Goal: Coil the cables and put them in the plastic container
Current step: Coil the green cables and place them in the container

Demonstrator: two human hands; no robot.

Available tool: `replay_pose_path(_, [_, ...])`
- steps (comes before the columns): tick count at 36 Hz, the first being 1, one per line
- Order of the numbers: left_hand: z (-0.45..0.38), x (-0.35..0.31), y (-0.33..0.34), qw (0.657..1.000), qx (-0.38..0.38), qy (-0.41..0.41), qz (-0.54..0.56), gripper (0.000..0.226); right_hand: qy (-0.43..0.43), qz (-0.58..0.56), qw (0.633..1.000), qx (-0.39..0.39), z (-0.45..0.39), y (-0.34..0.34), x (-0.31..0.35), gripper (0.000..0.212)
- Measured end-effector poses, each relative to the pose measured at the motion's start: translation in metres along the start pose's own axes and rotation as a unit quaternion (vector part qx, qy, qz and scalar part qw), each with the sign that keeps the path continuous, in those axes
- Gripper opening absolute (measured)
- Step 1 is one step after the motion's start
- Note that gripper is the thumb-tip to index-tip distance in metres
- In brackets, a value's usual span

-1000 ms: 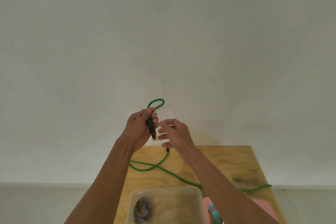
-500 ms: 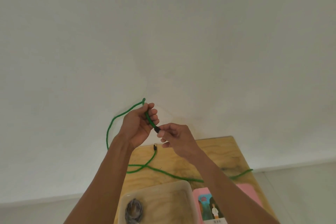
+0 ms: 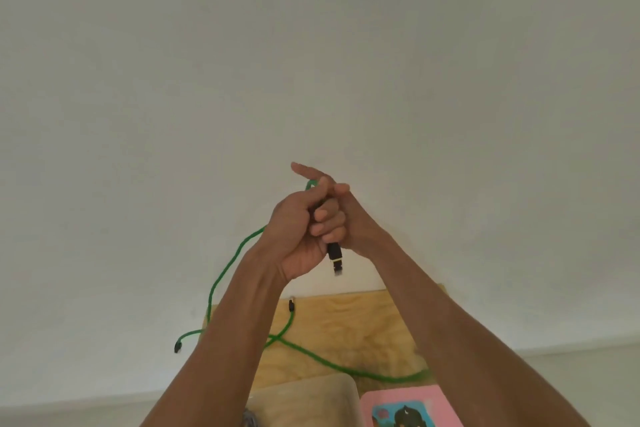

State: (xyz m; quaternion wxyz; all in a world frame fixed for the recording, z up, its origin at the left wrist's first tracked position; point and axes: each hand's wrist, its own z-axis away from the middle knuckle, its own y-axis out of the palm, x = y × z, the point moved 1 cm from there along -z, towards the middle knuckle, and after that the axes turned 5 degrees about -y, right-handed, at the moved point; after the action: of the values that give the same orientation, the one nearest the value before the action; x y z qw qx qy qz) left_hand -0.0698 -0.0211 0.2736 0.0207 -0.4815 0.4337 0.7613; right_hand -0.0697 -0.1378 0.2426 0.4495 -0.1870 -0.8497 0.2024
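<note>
Plastic container (image 3: 311,392) at the desk's (image 3: 363,322) near edge holds one grey coiled cable (image 3: 250,421), barely visible; a pink book (image 3: 408,406) lies beside it. Green cable (image 3: 311,354) trails across the desk, one end hanging off the left edge. Above, the left hand (image 3: 298,236) grips the cable near its black plug (image 3: 336,258); the right hand (image 3: 349,218) is largely hidden, grip indeterminate. Risk: winding could snag or drag the slack.

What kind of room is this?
Probably a plain indoor room, though I can't tell which kind: a bare white wall, a small wooden table against it, and a pink book.
</note>
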Motion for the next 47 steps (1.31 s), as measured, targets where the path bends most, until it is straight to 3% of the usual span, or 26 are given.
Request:
replay_pose_path(3, [-0.003, -0.009, 0.009, 0.999, 0.021, 0.046, -0.005, 0.027, 0.042, -0.019, 0.999, 0.013, -0.006, 0.004, 0.005, 0.042])
replay_pose_path(7, [-0.012, -0.03, 0.003, 0.994, 0.001, 0.11, -0.017, 0.031, 0.085, -0.029, 0.994, -0.063, -0.003, 0.015, -0.008, 0.038])
replay_pose_path(10, [-0.022, -0.039, -0.003, 0.989, -0.037, 0.129, -0.062, 0.034, 0.158, -0.154, 0.972, -0.076, 0.006, 0.021, -0.013, 0.031])
replay_pose_path(18, [-0.048, -0.048, -0.007, 0.969, -0.101, 0.192, -0.122, 0.03, 0.186, -0.247, 0.947, -0.084, 0.013, 0.026, -0.004, 0.021])
replay_pose_path(21, [-0.054, -0.047, -0.011, 0.956, -0.116, 0.203, -0.177, 0.028, 0.204, -0.259, 0.939, -0.102, 0.013, 0.026, -0.004, 0.029])
replay_pose_path(23, [-0.056, -0.048, -0.015, 0.946, -0.124, 0.211, -0.211, 0.027, 0.207, -0.233, 0.944, -0.108, 0.014, 0.024, -0.007, 0.033])
replay_pose_path(29, [-0.054, -0.053, -0.031, 0.918, -0.109, 0.226, -0.309, 0.026, 0.19, -0.111, 0.969, -0.11, 0.018, 0.012, -0.013, 0.016])
replay_pose_path(31, [-0.054, -0.053, -0.038, 0.894, -0.102, 0.225, -0.373, 0.024, 0.18, -0.078, 0.978, -0.075, 0.017, 0.005, -0.009, 0.013])
replay_pose_path(34, [-0.054, -0.053, -0.046, 0.855, -0.109, 0.222, -0.455, 0.025, 0.161, -0.018, 0.987, -0.016, 0.013, -0.009, -0.006, 0.024])
replay_pose_path(40, [-0.049, -0.05, -0.054, 0.776, -0.116, 0.144, -0.603, 0.03, 0.057, 0.089, 0.994, -0.015, -0.012, -0.042, 0.002, 0.02])
replay_pose_path(41, [-0.047, -0.048, -0.052, 0.784, -0.105, 0.123, -0.599, 0.037, 0.045, 0.097, 0.994, -0.024, -0.018, -0.046, 0.003, 0.017])
replay_pose_path(44, [-0.036, -0.04, -0.042, 0.87, -0.05, 0.04, -0.489, 0.065, 0.025, 0.083, 0.994, -0.059, -0.031, -0.059, 0.005, 0.015])
replay_pose_path(47, [-0.027, -0.032, -0.029, 0.931, 0.005, -0.007, -0.366, 0.067, 0.024, -0.008, 0.996, -0.086, -0.041, -0.068, 0.006, 0.018])
